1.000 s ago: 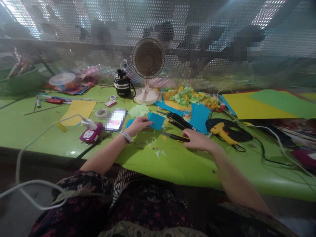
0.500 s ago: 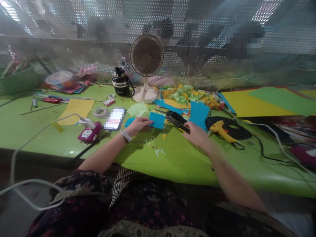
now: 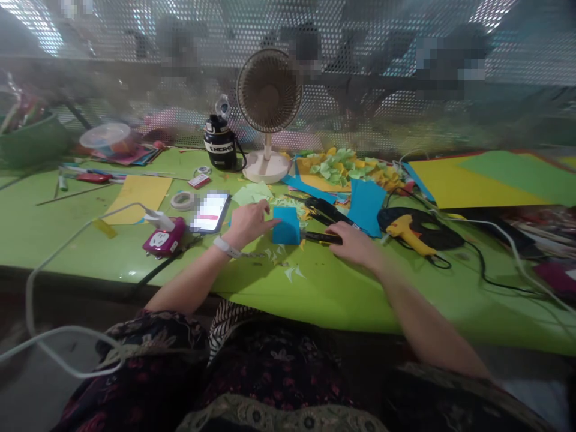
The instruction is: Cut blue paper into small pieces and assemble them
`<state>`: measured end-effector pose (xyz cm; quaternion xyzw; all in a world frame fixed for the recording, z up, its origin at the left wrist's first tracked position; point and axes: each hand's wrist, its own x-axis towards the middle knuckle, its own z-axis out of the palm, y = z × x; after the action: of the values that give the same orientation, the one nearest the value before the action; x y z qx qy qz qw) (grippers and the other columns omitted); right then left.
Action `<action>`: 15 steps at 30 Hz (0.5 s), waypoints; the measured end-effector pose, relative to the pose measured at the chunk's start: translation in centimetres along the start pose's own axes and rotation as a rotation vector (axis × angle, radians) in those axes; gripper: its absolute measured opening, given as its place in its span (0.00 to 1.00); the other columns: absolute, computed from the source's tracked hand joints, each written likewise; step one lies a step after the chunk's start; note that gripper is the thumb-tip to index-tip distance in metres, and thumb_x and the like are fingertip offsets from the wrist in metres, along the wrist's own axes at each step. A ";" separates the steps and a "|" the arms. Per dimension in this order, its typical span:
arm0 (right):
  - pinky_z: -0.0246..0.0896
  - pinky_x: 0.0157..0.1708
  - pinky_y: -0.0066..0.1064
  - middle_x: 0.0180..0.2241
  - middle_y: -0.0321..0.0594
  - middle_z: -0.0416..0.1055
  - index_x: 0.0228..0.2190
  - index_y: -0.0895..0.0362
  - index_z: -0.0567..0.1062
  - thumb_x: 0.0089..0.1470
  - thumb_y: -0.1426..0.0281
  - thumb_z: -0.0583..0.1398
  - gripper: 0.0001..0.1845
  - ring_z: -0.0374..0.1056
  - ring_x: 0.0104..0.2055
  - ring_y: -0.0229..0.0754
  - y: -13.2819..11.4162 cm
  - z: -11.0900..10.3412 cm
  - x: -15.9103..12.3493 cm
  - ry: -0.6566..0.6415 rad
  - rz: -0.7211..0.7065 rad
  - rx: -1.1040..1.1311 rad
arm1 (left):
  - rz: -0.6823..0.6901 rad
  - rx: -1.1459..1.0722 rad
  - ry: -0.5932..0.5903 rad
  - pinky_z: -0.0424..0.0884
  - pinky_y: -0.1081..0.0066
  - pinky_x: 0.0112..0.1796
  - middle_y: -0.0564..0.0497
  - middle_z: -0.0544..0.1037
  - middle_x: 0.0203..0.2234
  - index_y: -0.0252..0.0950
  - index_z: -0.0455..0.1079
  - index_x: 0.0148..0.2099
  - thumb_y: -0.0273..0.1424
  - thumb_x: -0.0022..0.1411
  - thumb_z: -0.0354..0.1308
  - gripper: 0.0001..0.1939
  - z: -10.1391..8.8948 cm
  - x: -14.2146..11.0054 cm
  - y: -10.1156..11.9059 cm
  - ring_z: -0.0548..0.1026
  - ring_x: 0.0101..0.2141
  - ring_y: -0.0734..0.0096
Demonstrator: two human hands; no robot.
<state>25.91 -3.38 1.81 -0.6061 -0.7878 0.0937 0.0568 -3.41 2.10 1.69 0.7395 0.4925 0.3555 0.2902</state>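
Note:
My left hand (image 3: 248, 222) pinches the left edge of a small blue paper square (image 3: 286, 226) and holds it tilted up off the green table (image 3: 315, 288). A white watch sits on that wrist. My right hand (image 3: 355, 243) is closed around the handle of black and yellow scissors (image 3: 320, 237), whose blades point left toward the blue square. Small paper scraps (image 3: 288, 264) lie on the table just in front of both hands.
A phone (image 3: 209, 212), a tape roll (image 3: 182, 200) and a magenta power adapter (image 3: 159, 239) lie to the left. Behind stand a desk fan (image 3: 269, 114) and a black bottle (image 3: 220, 146). A yellow glue gun (image 3: 410, 231), cables, blue sheets (image 3: 365, 205) and cut paper pieces (image 3: 346, 169) lie right.
My left hand has lifted the blue square and drawn it nearer. My right hand picked up the scissors from the table and brought them left, beside the square.

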 end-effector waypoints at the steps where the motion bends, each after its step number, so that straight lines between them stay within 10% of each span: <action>1: 0.62 0.37 0.35 0.46 0.47 0.73 0.44 0.55 0.76 0.50 0.72 0.58 0.17 0.71 0.44 0.50 0.1 0.0 0.1 -0.006 -0.006 -0.001 | 0.088 0.032 -0.038 0.65 0.56 0.56 0.44 0.81 0.39 0.39 0.77 0.39 0.35 0.52 0.71 0.13 0.0 0.1 -0.1 0.74 0.52 0.49; 6: 0.64 0.40 0.36 0.49 0.47 0.73 0.46 0.55 0.76 0.51 0.70 0.59 0.20 0.71 0.46 0.51 0.8 -0.1 0.0 -0.065 -0.031 0.029 | 0.263 -0.009 -0.519 0.48 0.51 0.66 0.46 0.74 0.59 0.44 0.78 0.50 0.25 0.59 0.63 0.17 0.9 1.0 -1.7 0.61 0.66 0.52; 15: 0.65 0.43 0.39 0.47 0.48 0.72 0.52 0.51 0.77 0.58 0.55 0.59 0.23 0.71 0.46 0.52 1.7 -0.5 -0.6 -0.127 -0.142 0.077 | 0.272 0.091 -0.625 0.41 0.46 0.67 0.46 0.65 0.66 0.46 0.72 0.60 0.32 0.64 0.60 0.22 1.3 1.0 -3.4 0.57 0.68 0.51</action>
<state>27.82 -3.50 1.94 -0.5389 -0.8266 0.1579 0.0365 -3.92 4.08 -1.47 0.8836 0.2921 0.1251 0.3439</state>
